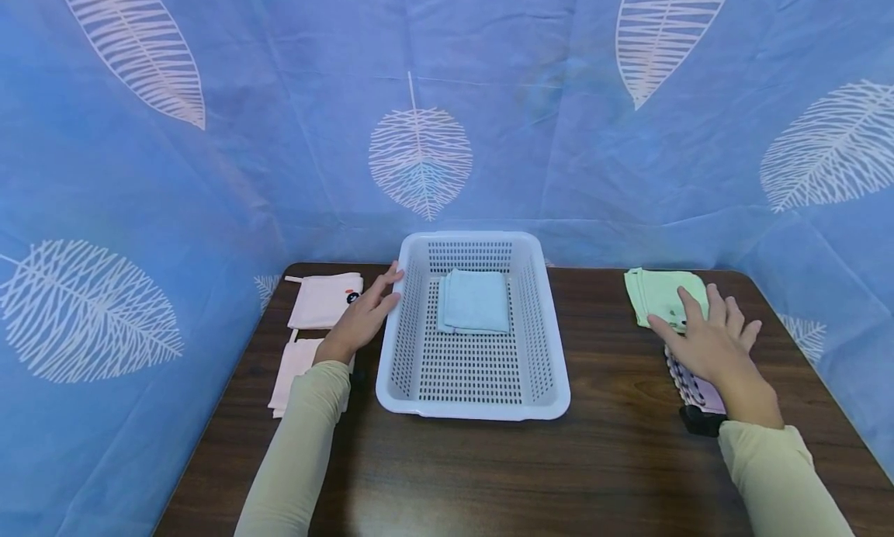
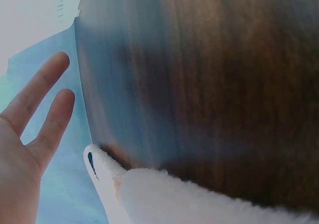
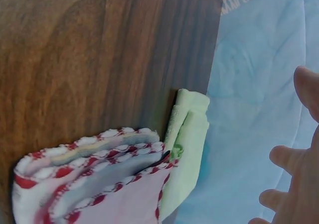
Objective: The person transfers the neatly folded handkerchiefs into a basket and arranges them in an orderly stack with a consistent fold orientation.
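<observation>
A white plastic basket (image 1: 475, 410) stands on the table with a folded light-blue towel (image 1: 478, 301) inside. My left hand (image 1: 362, 317) is at the basket's left rim, fingers extended and spread; whether they touch it I cannot tell. Next to that hand lie two folded pale-pink towels, a far one (image 1: 321, 303) and a near one (image 1: 293, 372). Over on the right, my right hand (image 1: 715, 343) hovers with spread fingers above a folded light-green towel (image 1: 649, 292) and a folded towel with a scalloped red-and-white edge (image 3: 119, 189). The hand partly hides both in the head view.
The dark wooden table (image 1: 447, 475) ends at a blue cloth (image 1: 489, 149) with white leaf prints, which hangs behind it and along both sides. A small black object (image 1: 701, 420) shows at my right wrist.
</observation>
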`<state>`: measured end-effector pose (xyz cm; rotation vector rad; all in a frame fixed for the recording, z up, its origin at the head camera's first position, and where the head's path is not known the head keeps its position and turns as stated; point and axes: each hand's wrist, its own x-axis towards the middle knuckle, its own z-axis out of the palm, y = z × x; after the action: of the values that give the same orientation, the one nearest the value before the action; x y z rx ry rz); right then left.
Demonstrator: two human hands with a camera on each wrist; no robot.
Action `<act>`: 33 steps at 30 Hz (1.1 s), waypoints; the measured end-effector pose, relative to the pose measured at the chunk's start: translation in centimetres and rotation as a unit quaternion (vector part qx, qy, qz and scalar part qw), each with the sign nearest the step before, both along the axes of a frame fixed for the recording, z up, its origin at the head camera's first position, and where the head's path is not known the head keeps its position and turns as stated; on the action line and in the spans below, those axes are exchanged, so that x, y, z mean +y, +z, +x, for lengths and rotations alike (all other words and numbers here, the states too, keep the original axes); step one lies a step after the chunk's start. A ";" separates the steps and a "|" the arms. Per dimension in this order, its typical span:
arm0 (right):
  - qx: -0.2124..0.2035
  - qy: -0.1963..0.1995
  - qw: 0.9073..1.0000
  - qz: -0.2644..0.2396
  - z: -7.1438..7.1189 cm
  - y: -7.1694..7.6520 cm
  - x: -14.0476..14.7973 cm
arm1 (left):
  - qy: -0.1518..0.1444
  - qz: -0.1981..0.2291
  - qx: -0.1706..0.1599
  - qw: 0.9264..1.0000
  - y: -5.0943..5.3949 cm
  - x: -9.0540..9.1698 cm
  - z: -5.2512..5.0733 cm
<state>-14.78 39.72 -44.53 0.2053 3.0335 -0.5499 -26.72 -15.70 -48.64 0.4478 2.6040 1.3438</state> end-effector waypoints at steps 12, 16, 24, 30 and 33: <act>-0.007 -0.017 1.000 -0.020 1.3 -1.0 1.2 | 0.000 0.003 0.000 1.000 0.0 0.2 0.1; -0.017 -0.027 0.999 -0.020 1.9 -1.5 1.7 | 0.002 0.002 -0.003 1.000 0.0 0.1 0.1; -0.020 -0.040 0.999 -0.026 2.5 -2.3 3.2 | -0.004 0.003 0.000 1.000 0.0 0.2 0.2; -0.045 -0.057 0.997 -0.040 2.7 -2.7 3.9 | 0.006 0.002 0.002 1.000 0.0 0.3 0.2; -0.067 -0.069 0.994 -0.057 3.1 -2.9 4.3 | 0.004 -0.002 0.003 1.000 -0.1 0.4 0.1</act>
<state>-11.67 43.97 -47.45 0.4306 2.8634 -0.6873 -26.61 -15.30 -48.71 0.4430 2.6167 1.3402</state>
